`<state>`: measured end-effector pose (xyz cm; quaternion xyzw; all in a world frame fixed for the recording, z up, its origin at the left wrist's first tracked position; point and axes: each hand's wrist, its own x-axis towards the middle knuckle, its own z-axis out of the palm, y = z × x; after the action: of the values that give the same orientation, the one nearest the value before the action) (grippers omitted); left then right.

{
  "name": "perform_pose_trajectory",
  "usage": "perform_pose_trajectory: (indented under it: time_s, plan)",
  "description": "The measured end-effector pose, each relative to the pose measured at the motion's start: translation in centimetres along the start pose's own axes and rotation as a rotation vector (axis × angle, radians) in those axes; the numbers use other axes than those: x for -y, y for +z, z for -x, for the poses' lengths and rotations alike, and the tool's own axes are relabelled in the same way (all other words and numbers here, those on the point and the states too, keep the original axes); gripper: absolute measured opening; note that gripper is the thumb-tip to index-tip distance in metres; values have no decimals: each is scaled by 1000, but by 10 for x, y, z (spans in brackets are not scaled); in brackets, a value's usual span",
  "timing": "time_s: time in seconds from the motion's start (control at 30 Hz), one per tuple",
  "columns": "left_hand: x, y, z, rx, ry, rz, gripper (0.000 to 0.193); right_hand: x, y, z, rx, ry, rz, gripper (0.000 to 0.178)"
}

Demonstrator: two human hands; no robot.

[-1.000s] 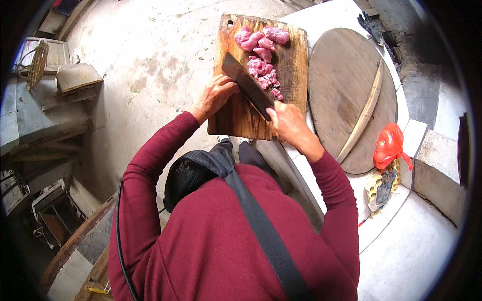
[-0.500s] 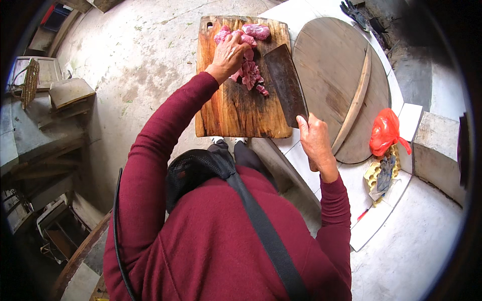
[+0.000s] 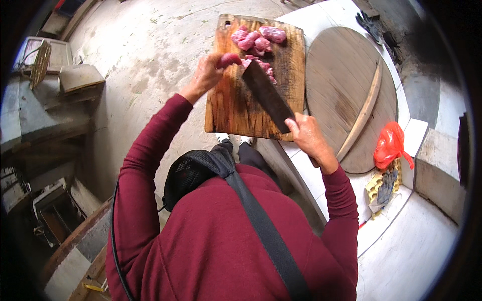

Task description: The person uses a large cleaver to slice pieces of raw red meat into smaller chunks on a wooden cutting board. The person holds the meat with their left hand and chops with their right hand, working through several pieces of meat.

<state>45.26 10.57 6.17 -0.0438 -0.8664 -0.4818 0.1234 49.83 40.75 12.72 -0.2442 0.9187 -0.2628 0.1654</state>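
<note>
A worn wooden cutting board (image 3: pixel 236 108) lies in front of me, bearing several pink chunks of raw meat (image 3: pixel 261 40) near its far end. Smaller cut bits (image 3: pixel 268 70) lie toward its middle, partly behind the blade. At the board's left edge my left hand (image 3: pixel 205 75) is closed on a piece of meat (image 3: pixel 229 60), raised clear of the chunks. My right hand (image 3: pixel 311 136) grips the handle of a broad dark cleaver (image 3: pixel 267 95). Its blade slants across the board, with the far corner beside the cut bits.
A round wooden lid (image 3: pixel 341 80) with a curved bar handle (image 3: pixel 362 108) lies on the white tiled counter right of the board. Beyond its near edge are a red plastic bag (image 3: pixel 389 144) and a yellow egg tray (image 3: pixel 374 188). Dark gloves (image 3: pixel 370 27) lie at the far right.
My left hand has moved from the meat pile to the board's left edge and now holds one piece. The cleaver has swung left over the board.
</note>
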Motion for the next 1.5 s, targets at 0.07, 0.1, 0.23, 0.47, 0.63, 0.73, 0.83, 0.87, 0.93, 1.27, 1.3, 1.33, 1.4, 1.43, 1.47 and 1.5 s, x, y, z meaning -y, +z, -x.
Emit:
perform_pose_trajectory:
  time_s: [0.07, 0.1, 0.23, 0.47, 0.63, 0.73, 0.83, 0.87, 0.93, 1.27, 1.3, 1.33, 1.4, 1.43, 1.47, 1.5]
  plan:
    - [-1, 5, 28, 101, -103, -202, 15, -1, -4, -10, -37, 66, 46, 28]
    - [-3, 9, 38, 119, -56, -355, 17, -1, -8, -16, -60, 76, 51, 28]
    - [-25, 11, 54, 131, -93, -713, 43, 7, -13, -19, -28, 40, 136, 28]
    - [-6, 18, 61, 5, 204, -247, 23, 37, 3, -6, -22, -45, 329, 19]
    - [-3, 24, 57, 3, 238, -256, 21, 37, 13, -1, -27, -142, 561, 11]
    - [0, 26, 59, 21, 239, -277, 19, 42, 15, -1, -27, -182, 629, 8]
    - [3, 26, 59, 42, 247, -269, 19, 45, 26, -14, -55, -204, 595, 8]
    - [2, 26, 59, 50, 251, -258, 19, 43, 32, -25, -118, -277, 591, 8]
    - [7, 31, 58, 15, 312, -261, 17, 52, 43, -51, -140, -276, 543, 8]
    - [9, 27, 63, -24, 250, -230, 22, 39, 12, -23, -19, -123, 490, 15]
    - [11, 27, 63, -31, 278, -235, 20, 43, 10, -18, 0, -125, 510, 14]
    - [13, 28, 63, -39, 305, -241, 18, 48, 6, -12, 19, -129, 530, 13]
    - [12, 26, 62, -44, 323, -242, 16, 46, 10, -4, 45, -161, 567, 9]
    - [10, 26, 63, -44, 314, -234, 15, 47, 14, -6, 36, -159, 565, 8]
    - [9, 26, 64, -44, 303, -224, 15, 49, 19, -9, 29, -156, 563, 8]
    - [10, 27, 64, -49, 302, -222, 14, 48, 24, -13, 22, -153, 561, 7]
